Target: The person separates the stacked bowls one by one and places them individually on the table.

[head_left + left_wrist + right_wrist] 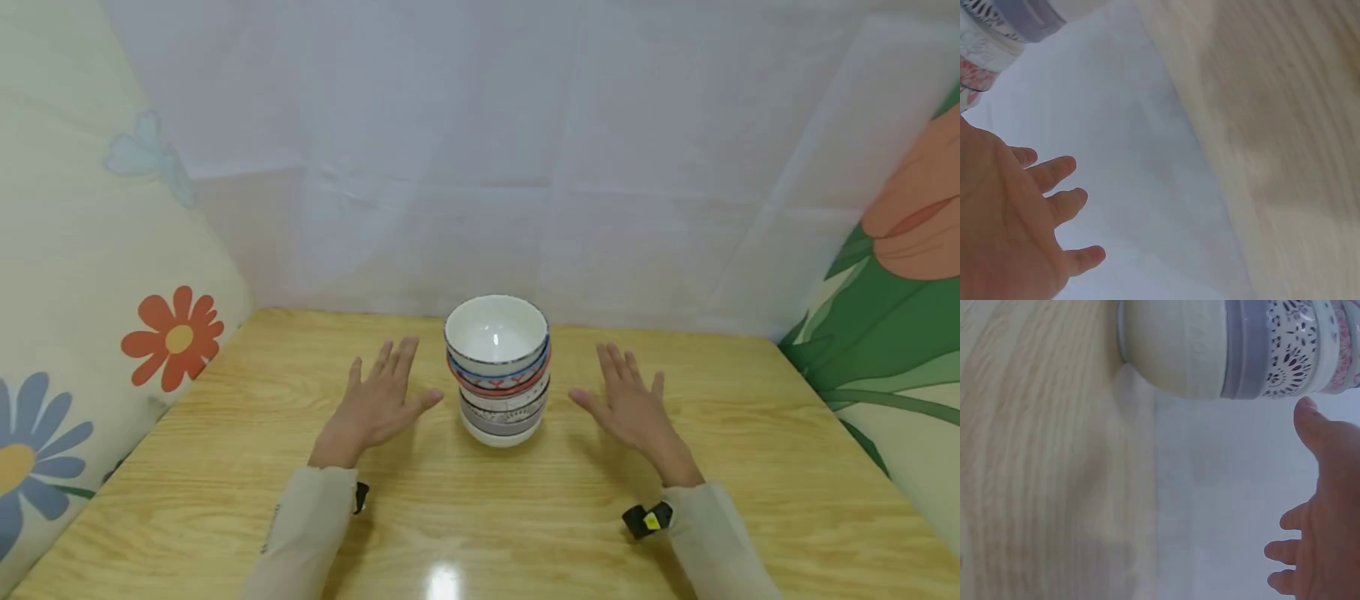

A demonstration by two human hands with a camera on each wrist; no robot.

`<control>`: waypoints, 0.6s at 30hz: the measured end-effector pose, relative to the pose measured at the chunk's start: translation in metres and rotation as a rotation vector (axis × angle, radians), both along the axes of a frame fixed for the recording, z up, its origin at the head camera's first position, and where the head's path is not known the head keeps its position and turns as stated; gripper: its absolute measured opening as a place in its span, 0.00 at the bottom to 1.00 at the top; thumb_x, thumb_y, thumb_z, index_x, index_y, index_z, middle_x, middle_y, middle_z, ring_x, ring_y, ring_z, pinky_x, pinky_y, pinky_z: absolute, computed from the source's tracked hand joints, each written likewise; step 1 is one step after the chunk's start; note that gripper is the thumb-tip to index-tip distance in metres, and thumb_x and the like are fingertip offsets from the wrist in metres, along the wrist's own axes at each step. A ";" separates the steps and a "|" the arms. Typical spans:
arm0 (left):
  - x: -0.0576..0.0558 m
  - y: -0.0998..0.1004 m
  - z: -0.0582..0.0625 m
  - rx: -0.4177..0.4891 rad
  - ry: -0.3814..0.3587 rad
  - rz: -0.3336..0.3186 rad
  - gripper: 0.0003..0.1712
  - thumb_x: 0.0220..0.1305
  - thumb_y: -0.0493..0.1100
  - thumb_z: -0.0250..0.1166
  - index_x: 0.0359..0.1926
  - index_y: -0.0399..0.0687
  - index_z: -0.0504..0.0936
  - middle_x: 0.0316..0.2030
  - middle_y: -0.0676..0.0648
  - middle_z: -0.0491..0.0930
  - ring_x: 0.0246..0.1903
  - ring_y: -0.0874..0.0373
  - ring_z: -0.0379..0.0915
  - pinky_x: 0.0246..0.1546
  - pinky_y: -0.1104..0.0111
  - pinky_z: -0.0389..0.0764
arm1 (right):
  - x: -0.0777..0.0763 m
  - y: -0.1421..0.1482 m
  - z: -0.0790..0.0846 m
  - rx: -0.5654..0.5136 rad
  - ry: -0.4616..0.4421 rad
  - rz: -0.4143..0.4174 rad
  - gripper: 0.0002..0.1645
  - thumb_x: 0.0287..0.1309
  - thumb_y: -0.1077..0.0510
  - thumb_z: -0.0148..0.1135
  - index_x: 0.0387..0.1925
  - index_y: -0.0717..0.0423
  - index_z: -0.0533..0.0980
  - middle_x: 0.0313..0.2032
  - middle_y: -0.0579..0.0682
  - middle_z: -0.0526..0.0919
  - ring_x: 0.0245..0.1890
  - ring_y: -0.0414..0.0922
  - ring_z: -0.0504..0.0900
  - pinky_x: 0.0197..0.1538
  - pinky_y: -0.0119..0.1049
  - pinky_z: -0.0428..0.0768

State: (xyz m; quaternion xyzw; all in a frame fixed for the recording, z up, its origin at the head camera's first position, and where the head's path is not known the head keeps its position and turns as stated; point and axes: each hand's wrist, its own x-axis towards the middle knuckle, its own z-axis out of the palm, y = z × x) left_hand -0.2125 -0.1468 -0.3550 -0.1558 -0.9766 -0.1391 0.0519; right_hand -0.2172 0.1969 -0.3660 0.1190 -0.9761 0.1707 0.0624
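A stack of several nested bowls (504, 404) stands upright on the wooden table. The top bowl (497, 329) is white inside with a dark speckled rim; lower ones show blue, red, patterned, grey and white bands. To the left of the stack is my left hand (378, 404), fingers spread and straight, thumb toward the bowls but apart from them. On the other side, my right hand (630, 408) is held the same way, also apart from the stack. In the right wrist view, the thumb (1313, 422) appears close beside the patterned bowl (1291, 347).
The wood-grain table (465, 517) runs back to a white cloth (450, 167) hanging behind it. Flower-printed cloths (75, 250) flank both sides. Each wrist wears a dark strap device (647, 520).
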 end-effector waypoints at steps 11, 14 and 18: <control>0.000 0.011 0.017 0.289 0.007 -0.151 0.44 0.63 0.65 0.41 0.69 0.47 0.36 0.69 0.45 0.43 0.66 0.50 0.43 0.60 0.43 0.42 | 0.009 -0.015 0.032 -0.173 0.022 0.099 0.46 0.60 0.34 0.40 0.69 0.48 0.34 0.69 0.53 0.40 0.68 0.55 0.34 0.60 0.65 0.30; -0.002 0.014 0.021 0.330 0.020 -0.187 0.46 0.62 0.67 0.39 0.69 0.47 0.35 0.69 0.47 0.43 0.65 0.51 0.48 0.60 0.45 0.46 | 0.009 -0.023 0.042 -0.201 0.037 0.133 0.46 0.60 0.34 0.40 0.69 0.45 0.33 0.69 0.52 0.38 0.68 0.54 0.34 0.61 0.64 0.31; -0.003 0.019 0.025 0.329 0.043 -0.191 0.49 0.59 0.72 0.35 0.69 0.48 0.32 0.68 0.46 0.46 0.64 0.49 0.52 0.59 0.46 0.53 | 0.008 -0.033 0.053 -0.197 0.089 0.175 0.47 0.58 0.32 0.40 0.69 0.43 0.32 0.69 0.50 0.38 0.68 0.52 0.35 0.61 0.63 0.32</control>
